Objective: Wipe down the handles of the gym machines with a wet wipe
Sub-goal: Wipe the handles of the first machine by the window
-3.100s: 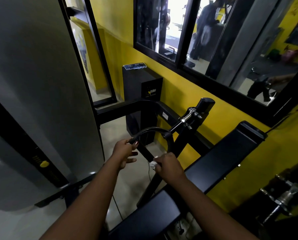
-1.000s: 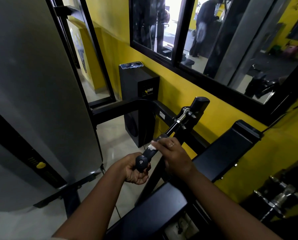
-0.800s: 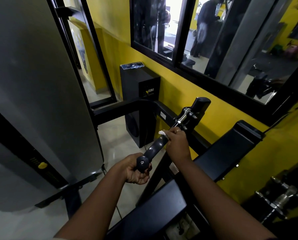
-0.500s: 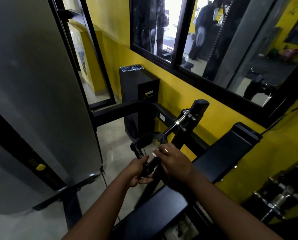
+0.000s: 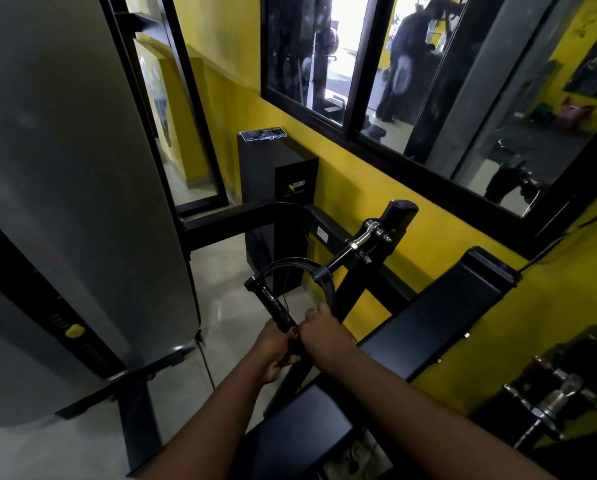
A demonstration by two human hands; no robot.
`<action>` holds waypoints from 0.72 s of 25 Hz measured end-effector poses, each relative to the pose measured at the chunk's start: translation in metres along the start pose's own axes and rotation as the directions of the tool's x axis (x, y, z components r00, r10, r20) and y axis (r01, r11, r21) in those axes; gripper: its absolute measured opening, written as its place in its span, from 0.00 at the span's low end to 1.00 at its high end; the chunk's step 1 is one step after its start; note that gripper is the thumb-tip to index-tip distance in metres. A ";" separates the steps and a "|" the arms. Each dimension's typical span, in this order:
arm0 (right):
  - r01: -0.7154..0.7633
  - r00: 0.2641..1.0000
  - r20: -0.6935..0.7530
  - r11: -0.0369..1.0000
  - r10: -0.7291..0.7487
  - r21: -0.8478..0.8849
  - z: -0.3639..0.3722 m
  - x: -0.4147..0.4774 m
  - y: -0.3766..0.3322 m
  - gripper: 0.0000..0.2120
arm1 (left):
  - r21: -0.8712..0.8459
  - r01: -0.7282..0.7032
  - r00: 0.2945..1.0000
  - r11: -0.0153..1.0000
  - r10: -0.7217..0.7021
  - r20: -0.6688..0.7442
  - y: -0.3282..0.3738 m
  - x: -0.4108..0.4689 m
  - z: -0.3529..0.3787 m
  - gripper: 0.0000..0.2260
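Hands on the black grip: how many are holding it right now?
2. The left hand clasps the lower end of the black grip; the right hand closes beside it. The wipe isn't visible.

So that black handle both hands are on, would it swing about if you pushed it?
Probably yes: the handle hangs from a metal swivel link, so it likely pivots freely. The curved bar looks rigid. Its glossy grip may be slippery when wet, which may be why the left hand steadies it.

**Yellow-walled gym corner**

Bright yellow walls point(image 5: 352, 188) carry a black-framed mirror point(image 5: 428, 81) reflecting daylight. A black speaker cabinet point(image 5: 273, 168) stands on the pale glossy floor point(image 5: 221, 282), beside a large grey shroud panel point(image 5: 65, 168).
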State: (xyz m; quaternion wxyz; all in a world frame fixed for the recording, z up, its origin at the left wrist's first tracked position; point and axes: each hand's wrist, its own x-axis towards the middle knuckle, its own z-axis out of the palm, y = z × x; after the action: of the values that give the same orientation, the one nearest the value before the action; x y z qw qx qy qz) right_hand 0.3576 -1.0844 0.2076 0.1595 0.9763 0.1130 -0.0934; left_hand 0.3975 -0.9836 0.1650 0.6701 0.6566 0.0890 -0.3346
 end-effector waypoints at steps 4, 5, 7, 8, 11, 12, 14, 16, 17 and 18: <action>0.134 0.991 0.067 0.936 -0.118 -0.324 -0.014 0.020 0.021 0.10 | -0.048 -0.025 1.000 0.999 0.024 -0.018 -0.009 -0.002 0.005 0.10; 0.157 0.988 0.071 0.892 -0.140 -0.423 -0.014 0.027 0.030 0.08 | -0.050 -0.034 0.999 0.998 0.033 -0.022 -0.011 -0.002 0.005 0.10; 0.154 0.982 -0.013 0.840 -0.188 -0.520 -0.015 0.030 0.041 0.06 | -0.036 -0.042 0.999 0.998 0.041 -0.032 -0.010 -0.001 0.001 0.10; 0.147 0.983 -0.018 0.846 -0.182 -0.512 -0.013 0.029 0.041 0.07 | -0.024 -0.042 0.999 0.999 0.041 -0.034 -0.010 0.000 -0.001 0.09; 0.088 0.994 0.088 0.949 -0.064 -0.302 0.001 0.026 0.013 0.12 | -0.020 -0.041 0.999 0.999 0.040 -0.027 -0.013 0.002 0.001 0.10; 0.044 0.989 0.151 0.972 -0.009 -0.230 0.003 0.025 0.003 0.12 | -0.025 -0.043 0.999 0.999 0.042 -0.029 -0.013 0.000 0.004 0.10; 0.032 0.977 0.213 0.991 -0.004 -0.129 0.001 0.027 -0.003 0.11 | -0.033 -0.039 0.999 0.999 0.038 -0.036 -0.013 -0.001 0.007 0.10; 0.090 0.978 0.200 0.986 -0.061 -0.142 -0.003 0.030 0.012 0.11 | -0.049 -0.021 1.000 0.999 0.020 -0.023 -0.013 -0.002 0.006 0.11; 0.121 0.984 0.154 0.973 -0.092 -0.195 -0.008 0.029 0.022 0.11 | -0.049 -0.014 1.000 0.999 0.013 -0.014 -0.013 -0.001 0.005 0.12; 0.158 0.987 0.059 0.944 -0.147 -0.289 -0.012 0.028 0.030 0.09 | -0.049 -0.008 1.000 0.999 0.008 -0.002 -0.012 0.000 0.004 0.11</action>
State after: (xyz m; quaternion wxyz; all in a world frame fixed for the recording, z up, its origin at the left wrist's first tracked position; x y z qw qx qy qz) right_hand 0.3939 -1.1029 0.2218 0.2964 0.9284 0.1977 -0.1058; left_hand 0.3895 -0.9865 0.1554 0.6871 0.6407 0.0952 -0.3291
